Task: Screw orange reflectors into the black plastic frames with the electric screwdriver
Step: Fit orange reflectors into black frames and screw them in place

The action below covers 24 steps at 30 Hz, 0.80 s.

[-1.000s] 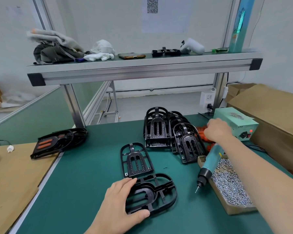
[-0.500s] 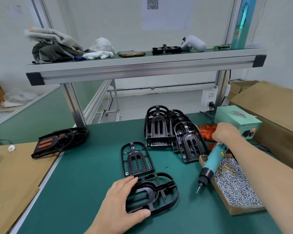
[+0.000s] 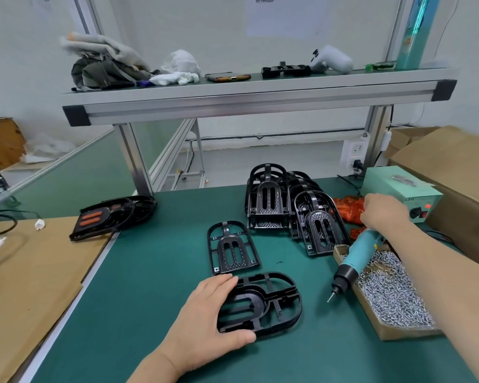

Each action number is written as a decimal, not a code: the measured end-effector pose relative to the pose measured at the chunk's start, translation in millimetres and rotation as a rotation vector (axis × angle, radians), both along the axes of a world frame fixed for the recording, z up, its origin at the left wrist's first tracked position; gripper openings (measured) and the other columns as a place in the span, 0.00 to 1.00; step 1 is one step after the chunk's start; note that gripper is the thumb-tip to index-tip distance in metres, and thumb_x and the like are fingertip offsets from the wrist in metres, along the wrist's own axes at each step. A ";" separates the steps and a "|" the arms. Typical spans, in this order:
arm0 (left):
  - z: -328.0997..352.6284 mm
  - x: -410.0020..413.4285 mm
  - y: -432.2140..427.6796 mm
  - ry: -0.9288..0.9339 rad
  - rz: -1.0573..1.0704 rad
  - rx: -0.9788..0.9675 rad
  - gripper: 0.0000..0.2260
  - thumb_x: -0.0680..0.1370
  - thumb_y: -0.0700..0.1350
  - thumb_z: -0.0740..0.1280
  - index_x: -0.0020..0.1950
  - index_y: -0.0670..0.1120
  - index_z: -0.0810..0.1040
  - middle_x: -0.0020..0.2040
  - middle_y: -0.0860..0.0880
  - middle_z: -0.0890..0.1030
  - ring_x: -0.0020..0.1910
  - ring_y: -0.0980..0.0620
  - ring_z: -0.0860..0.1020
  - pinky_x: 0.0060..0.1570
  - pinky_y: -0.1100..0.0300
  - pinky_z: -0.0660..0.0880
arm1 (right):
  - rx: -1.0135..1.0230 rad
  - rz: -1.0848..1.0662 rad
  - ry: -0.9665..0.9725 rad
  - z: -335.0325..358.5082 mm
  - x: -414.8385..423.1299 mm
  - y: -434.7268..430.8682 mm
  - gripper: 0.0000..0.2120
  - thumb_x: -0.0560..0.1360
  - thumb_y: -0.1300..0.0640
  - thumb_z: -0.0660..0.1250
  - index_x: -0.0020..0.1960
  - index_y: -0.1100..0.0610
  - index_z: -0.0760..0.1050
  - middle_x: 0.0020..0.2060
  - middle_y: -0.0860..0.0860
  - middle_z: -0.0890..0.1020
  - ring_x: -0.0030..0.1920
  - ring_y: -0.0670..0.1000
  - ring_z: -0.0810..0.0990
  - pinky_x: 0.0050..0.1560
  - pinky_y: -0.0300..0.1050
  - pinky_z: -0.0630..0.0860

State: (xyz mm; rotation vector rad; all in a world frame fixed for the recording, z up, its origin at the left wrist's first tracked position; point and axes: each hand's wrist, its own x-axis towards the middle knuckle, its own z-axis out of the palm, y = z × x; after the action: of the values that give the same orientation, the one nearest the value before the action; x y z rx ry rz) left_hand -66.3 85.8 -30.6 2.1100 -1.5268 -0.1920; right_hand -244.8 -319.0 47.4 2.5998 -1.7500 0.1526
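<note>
A black plastic frame (image 3: 271, 302) lies flat near the table's front. My left hand (image 3: 205, 319) grips its left end, thumb against the near edge and fingers over the far edge. My right hand (image 3: 382, 214) reaches down into a pile of orange reflectors (image 3: 346, 208) at the right; its fingertips are hidden, so I cannot tell whether it holds one. The teal electric screwdriver (image 3: 354, 258) lies untouched, propped on a cardboard tray (image 3: 398, 331) of screws, bit pointing down-left. Another black frame (image 3: 233, 248) lies just behind the held one.
Two stacks of black frames (image 3: 268, 200) (image 3: 318, 225) stand mid-table. Frames with orange reflectors fitted (image 3: 108, 217) lie at the left edge by a cardboard sheet (image 3: 25, 272). A green power box (image 3: 398, 186) and a brown carton (image 3: 454, 167) are at the right. A shelf (image 3: 233, 103) hangs overhead.
My right hand has stayed at the orange pile, shifting only slightly. The left hand and its frame have not moved. The view has drifted a little.
</note>
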 end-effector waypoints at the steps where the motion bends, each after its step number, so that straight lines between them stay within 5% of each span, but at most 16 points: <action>1: 0.2 0.1 -0.1 -0.001 0.000 0.002 0.46 0.66 0.77 0.65 0.79 0.58 0.59 0.75 0.67 0.57 0.75 0.69 0.50 0.76 0.61 0.55 | -0.019 0.011 -0.001 -0.9 -1.6 -0.2 0.08 0.73 0.61 0.63 0.51 0.54 0.74 0.45 0.54 0.80 0.48 0.58 0.78 0.45 0.48 0.75; 8: 0.4 -1.2 0.1 -0.019 0.007 0.003 0.46 0.66 0.78 0.63 0.79 0.56 0.61 0.75 0.64 0.59 0.75 0.67 0.52 0.76 0.63 0.55 | -0.208 0.143 -0.173 -1.4 -9.8 7.1 0.12 0.76 0.62 0.65 0.57 0.52 0.79 0.48 0.58 0.84 0.49 0.62 0.81 0.48 0.51 0.75; 12: -0.1 -1.3 1.0 -0.010 0.010 0.013 0.46 0.67 0.77 0.63 0.79 0.56 0.61 0.75 0.64 0.60 0.75 0.68 0.52 0.74 0.66 0.54 | -0.136 0.237 -0.399 12.4 -3.0 37.6 0.07 0.78 0.59 0.68 0.55 0.53 0.80 0.48 0.56 0.85 0.49 0.61 0.80 0.50 0.52 0.77; 16: 0.4 -2.6 1.7 -0.016 -0.004 0.019 0.46 0.67 0.79 0.61 0.79 0.57 0.59 0.73 0.67 0.58 0.73 0.71 0.50 0.72 0.70 0.52 | 0.151 0.335 -0.608 28.5 8.1 97.5 0.04 0.75 0.55 0.73 0.50 0.52 0.81 0.42 0.47 0.85 0.44 0.52 0.82 0.51 0.48 0.78; 20: 2.1 -4.9 3.4 -0.021 -0.033 0.034 0.47 0.66 0.80 0.60 0.79 0.57 0.59 0.73 0.67 0.58 0.73 0.71 0.50 0.73 0.68 0.52 | 0.693 0.432 -0.917 28.6 14.8 163.1 0.04 0.77 0.66 0.70 0.50 0.58 0.80 0.35 0.51 0.86 0.34 0.47 0.84 0.34 0.35 0.78; 24: 5.2 -8.6 5.6 0.012 -0.054 0.032 0.46 0.68 0.77 0.62 0.80 0.57 0.56 0.77 0.65 0.54 0.77 0.67 0.49 0.76 0.65 0.51 | 0.973 0.418 -1.002 22.7 20.8 206.8 0.05 0.78 0.65 0.68 0.53 0.61 0.80 0.39 0.53 0.86 0.35 0.47 0.81 0.34 0.37 0.71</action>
State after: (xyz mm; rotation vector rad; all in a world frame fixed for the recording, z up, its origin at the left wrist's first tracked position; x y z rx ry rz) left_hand -74.9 91.4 -25.5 2.0897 -1.5845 -0.2501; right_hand -224.0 -112.2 70.1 4.0883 -1.6305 0.9776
